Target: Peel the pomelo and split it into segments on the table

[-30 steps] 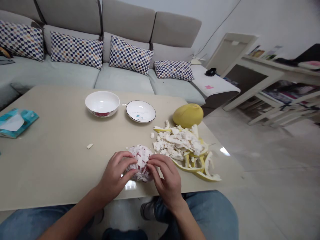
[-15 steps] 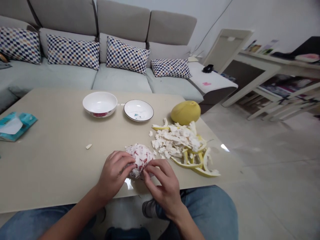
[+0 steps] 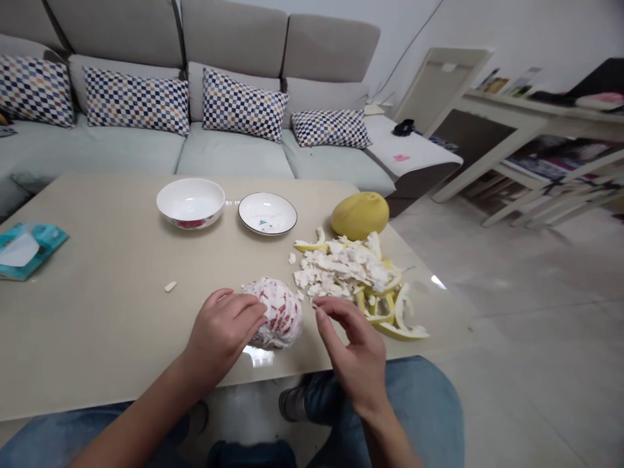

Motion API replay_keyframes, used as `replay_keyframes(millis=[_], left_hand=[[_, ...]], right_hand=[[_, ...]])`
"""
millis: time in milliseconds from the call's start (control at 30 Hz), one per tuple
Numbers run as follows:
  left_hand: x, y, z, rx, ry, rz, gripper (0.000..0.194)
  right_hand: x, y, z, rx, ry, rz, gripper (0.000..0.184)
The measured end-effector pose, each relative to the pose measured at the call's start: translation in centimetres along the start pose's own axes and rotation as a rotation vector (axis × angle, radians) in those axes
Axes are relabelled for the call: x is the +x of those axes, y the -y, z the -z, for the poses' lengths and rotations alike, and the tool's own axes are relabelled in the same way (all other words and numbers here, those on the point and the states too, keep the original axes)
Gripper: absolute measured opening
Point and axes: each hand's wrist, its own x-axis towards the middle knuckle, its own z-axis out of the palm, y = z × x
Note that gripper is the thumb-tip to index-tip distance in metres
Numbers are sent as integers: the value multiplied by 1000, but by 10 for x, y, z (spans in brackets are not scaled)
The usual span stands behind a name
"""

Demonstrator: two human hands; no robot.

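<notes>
A peeled pomelo (image 3: 280, 312), white with red flesh showing through, rests on the table near its front edge. My left hand (image 3: 227, 331) grips its left side, fingers curled over the top. To the right of the fruit, apart from it, my right hand (image 3: 351, 344) is closed in a pinch, thumb against forefinger. Whatever lies between those fingertips is too small to make out. Just beyond the right hand sits a heap of white pith (image 3: 336, 270) with curved strips of yellow peel (image 3: 402, 331).
A whole yellow pomelo (image 3: 359, 216) stands behind the heap. Farther back are a white bowl (image 3: 190, 201) and a dark-rimmed plate (image 3: 268, 213). A teal tissue pack (image 3: 41, 250) lies at the left, and a small pale scrap (image 3: 170, 286) on the table (image 3: 107, 325).
My right hand has moved off the pomelo to the right, its fingertips pinched. My left hand stays on the fruit, where more red flesh now faces me.
</notes>
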Motion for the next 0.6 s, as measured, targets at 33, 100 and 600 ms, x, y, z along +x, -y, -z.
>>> replay_keyframes(millis=[33, 100, 600], left_hand=[[2, -1, 2, 24, 6, -17, 19], [8, -1, 5, 70, 30, -63, 19], [38, 2, 18, 317, 144, -411, 19]], right_hand=[[1, -6, -1, 29, 20, -58, 6], [0, -15, -6, 92, 67, -159, 11], [-11, -20, -19, 112, 105, -204, 10]])
